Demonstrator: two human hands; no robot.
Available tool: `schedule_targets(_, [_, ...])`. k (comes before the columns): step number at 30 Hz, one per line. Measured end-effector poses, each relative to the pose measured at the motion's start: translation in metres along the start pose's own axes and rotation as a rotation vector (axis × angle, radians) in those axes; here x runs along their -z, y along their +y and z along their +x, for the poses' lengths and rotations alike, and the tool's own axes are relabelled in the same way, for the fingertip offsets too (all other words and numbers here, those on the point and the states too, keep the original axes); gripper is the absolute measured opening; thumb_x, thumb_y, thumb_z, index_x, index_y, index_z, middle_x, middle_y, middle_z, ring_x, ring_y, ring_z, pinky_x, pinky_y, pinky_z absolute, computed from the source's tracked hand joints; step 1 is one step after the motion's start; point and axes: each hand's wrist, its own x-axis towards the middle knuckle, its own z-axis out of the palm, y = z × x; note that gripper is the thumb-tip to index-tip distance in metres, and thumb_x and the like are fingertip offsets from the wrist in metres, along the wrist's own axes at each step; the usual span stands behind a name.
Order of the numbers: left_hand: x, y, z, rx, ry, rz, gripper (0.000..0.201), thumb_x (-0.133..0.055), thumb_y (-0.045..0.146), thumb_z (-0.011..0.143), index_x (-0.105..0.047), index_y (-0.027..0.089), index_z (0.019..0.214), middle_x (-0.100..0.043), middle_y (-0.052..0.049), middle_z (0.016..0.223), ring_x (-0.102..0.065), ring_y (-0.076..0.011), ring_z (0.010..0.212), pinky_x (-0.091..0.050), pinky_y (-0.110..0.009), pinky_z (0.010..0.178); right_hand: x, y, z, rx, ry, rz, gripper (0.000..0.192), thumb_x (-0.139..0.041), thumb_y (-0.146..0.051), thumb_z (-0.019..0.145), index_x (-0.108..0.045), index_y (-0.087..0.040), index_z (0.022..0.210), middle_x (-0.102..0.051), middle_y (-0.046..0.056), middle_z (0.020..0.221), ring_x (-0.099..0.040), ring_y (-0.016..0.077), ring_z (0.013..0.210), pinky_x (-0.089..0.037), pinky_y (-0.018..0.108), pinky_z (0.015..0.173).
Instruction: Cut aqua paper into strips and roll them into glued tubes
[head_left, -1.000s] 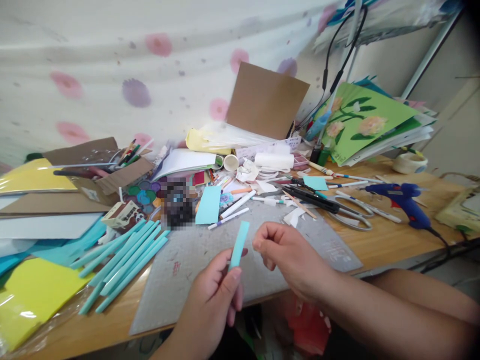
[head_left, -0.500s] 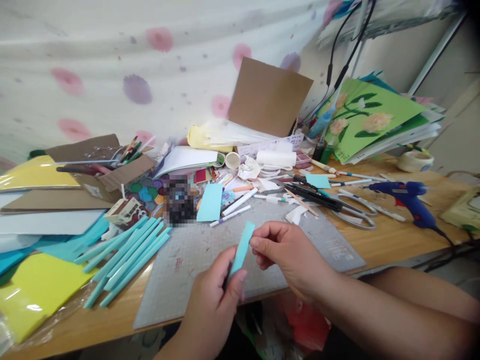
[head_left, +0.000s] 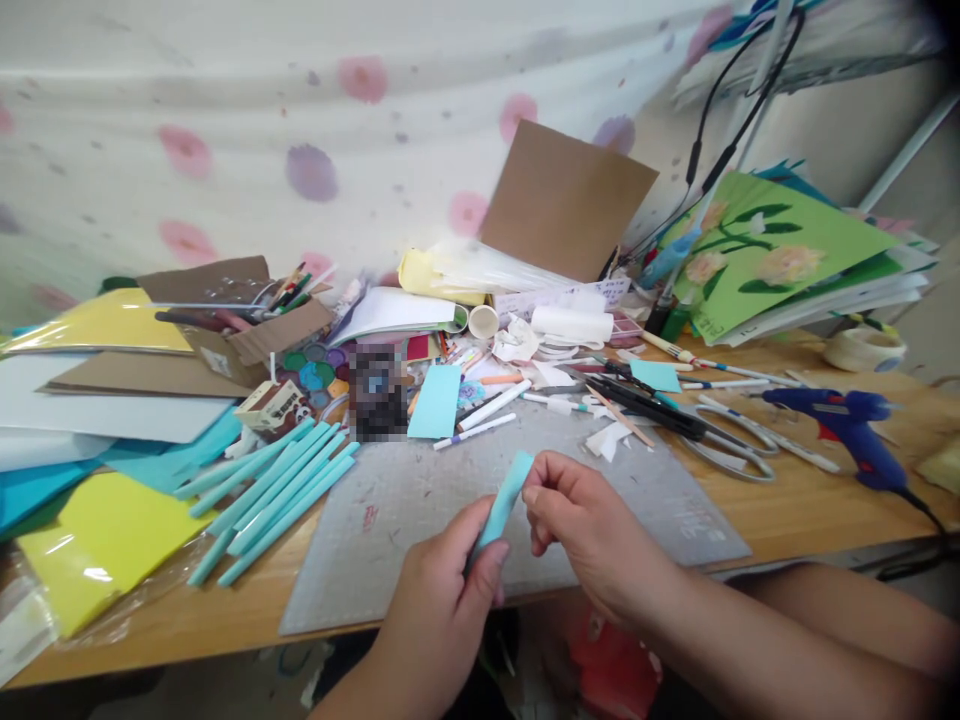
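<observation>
A narrow light-blue paper strip [head_left: 504,508] is held between my hands above the front of the grey cutting mat [head_left: 352,560]. My left hand [head_left: 454,575] is closed round its lower part, thumb on the near side. With thumb and bent fingers, my right hand [head_left: 574,505] pinches the strip's upper right edge. Left of the mat lies a bunch of light-blue paper tubes [head_left: 281,500]. Behind the hands, a flat light-blue paper piece [head_left: 435,402] rests at the mat's far edge, and a smaller light-blue piece [head_left: 655,376] lies farther right.
Large scissors [head_left: 720,445] and a blue glue gun [head_left: 847,415] lie on the right. Pens, paper scraps and a white roll [head_left: 572,324] crowd the back. Yellow sheets [head_left: 112,540] in plastic and a small carton [head_left: 271,408] are on the left. Brown cardboard [head_left: 566,200] leans behind.
The camera view has turned a little left, so everything sits farther right. Both hands keep hold of the strip, whose upper end looks slightly more bent.
</observation>
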Motion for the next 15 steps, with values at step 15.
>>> schedule_targets(15, [0.013,-0.001,-0.006,0.118,-0.047,-0.052,0.052,-0.036,0.049,0.094,-0.055,0.015,0.127,-0.06,0.001,0.062,-0.056,-0.0149,0.05,-0.047,-0.025,0.05,0.007,-0.008,-0.012,-0.013,-0.166,-0.068,0.013,-0.063,-0.017,0.064,-0.057,-0.021,0.076,-0.052,-0.006,0.066,-0.05,0.0106,0.058,-0.04,0.024,0.057])
